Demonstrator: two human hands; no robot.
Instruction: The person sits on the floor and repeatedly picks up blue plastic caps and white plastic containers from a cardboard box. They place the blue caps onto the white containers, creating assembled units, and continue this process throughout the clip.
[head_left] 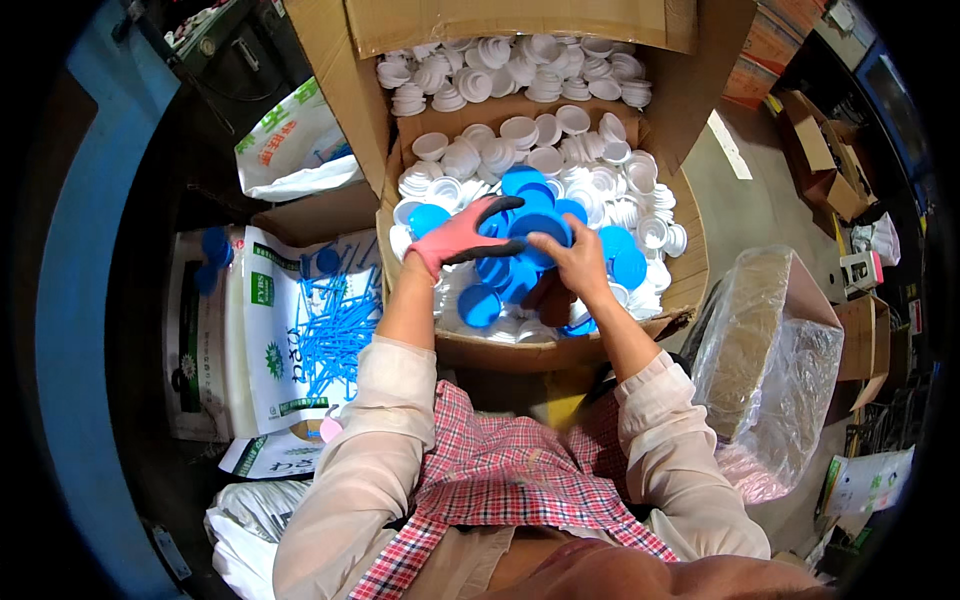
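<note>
Over the cardboard box: both hands reach in from below, close together, among heaped lids.
Cardboard box (pixel 692 240): flaps raised at the sides and far end; front wall just beyond the apron.
Left hand (pixel 452 238): pink glove, dark at the fingers. Thumb and fingers curved wide apart, blue lids between them; cannot tell whether they press on one.
Right hand (pixel 578 262): bare. Narrow grip — thumb on the near rim of a blue lid, fingers at its right side.
Held blue lid (pixel 538 228): between the two hands, above the heap, tilted. Dark fingers of the glove come up to its left edge; touching or just beside, hard to tell.
Other blue lids (pixel 480 306): scattered on the white ones, thickest around and under the hands; a few to the right of the right wrist.
White lids (pixel 655 232): round, many nested in short stacks, filling the box.
Farther white lids (pixel 490 55): a second heap beyond a cardboard strip.
Left of the box: thin blue sticks (pixel 335 335) in a loose tangle on a printed white sack (pixel 268 345); another white sack (pixel 292 150) above.
Right of the box: a carton in clear plastic (pixel 765 365), well apart from the hands; smaller cartons (pixel 815 150) farther off.
Clothing: pale sleeves (pixel 385 400), red checked apron (pixel 500 470).
</note>
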